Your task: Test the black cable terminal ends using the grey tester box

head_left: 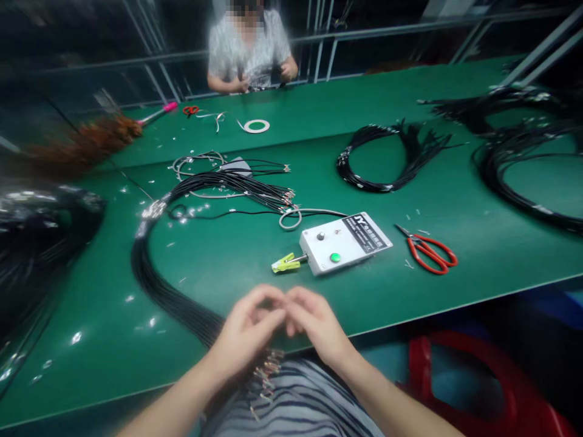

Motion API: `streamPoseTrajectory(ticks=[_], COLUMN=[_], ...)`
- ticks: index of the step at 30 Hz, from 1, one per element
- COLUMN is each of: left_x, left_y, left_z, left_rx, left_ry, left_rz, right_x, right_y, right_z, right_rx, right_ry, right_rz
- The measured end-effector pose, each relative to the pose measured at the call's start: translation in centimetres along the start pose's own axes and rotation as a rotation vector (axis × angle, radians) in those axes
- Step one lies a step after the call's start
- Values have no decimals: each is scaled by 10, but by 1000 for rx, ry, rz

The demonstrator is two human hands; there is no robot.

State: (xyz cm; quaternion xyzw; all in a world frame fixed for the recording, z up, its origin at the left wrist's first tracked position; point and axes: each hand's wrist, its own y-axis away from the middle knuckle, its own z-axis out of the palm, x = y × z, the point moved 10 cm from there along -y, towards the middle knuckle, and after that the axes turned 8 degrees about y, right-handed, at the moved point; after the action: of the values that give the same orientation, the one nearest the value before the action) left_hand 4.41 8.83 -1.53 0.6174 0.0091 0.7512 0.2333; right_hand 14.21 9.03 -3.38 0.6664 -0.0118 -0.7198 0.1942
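Observation:
Just above the table's front edge, my left hand (249,325) and my right hand (316,321) meet at the fingertips. Both are closed in a pinch; whatever they hold, if anything, is too small or hidden to make out. A thick bundle of black cables (152,273) curves across the table and passes under my left forearm. Its stripped wire ends (268,371) hang over my lap. Beyond my hands lies a white box tester (334,246) with a green button, a black knob and a yellow-green clip (286,263) on its side.
Red-handled scissors (432,252) lie right of the tester. Coiled black cables (371,159) rest farther back, with more coils (523,176) at the right. A tape roll (257,126) lies near the far side, where another person (249,51) sits. A red stool (478,376) stands below right.

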Motion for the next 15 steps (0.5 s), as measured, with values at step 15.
streamPoseTrajectory(ticks=[15], left_x=[4], left_y=[-10], left_z=[-19], left_rx=[190], left_ry=[-314], left_rz=[186], right_x=[-60], right_y=[14], right_z=[-15], right_rx=[133], right_ry=[1035], right_rz=[-530])
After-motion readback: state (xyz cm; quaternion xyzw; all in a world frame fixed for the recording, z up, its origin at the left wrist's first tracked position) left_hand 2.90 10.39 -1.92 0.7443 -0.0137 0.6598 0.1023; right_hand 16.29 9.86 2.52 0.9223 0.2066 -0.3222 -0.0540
